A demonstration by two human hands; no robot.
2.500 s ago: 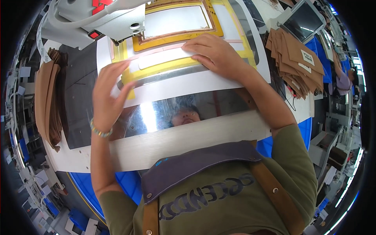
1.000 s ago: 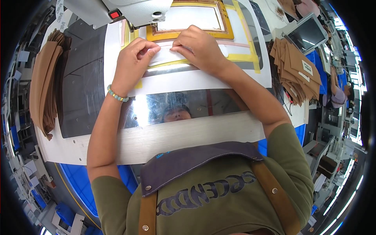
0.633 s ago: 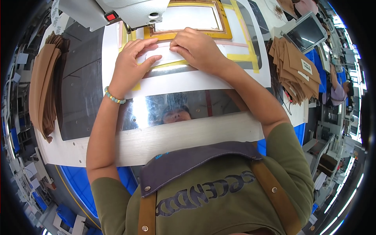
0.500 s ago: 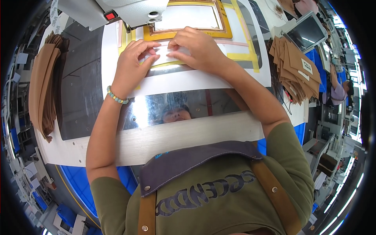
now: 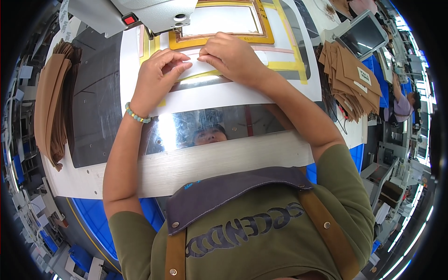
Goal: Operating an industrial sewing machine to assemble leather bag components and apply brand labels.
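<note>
Head view shows two hands working over a flat white strip [image 5: 195,68]. The strip lies between yellow tape [image 5: 200,75] and a yellow frame [image 5: 265,23]. The left hand [image 5: 156,77] has bent fingers, with the thumb close to the pointer finger. The right hand [image 5: 235,58] has curled fingers too. I can't tell if either one pinches something small. The tape and frame look already in place, but the work at the strip doesn't look finished. Brown pieces sit left [image 5: 51,105] and right [image 5: 350,77]; I can't tell which are done.
</note>
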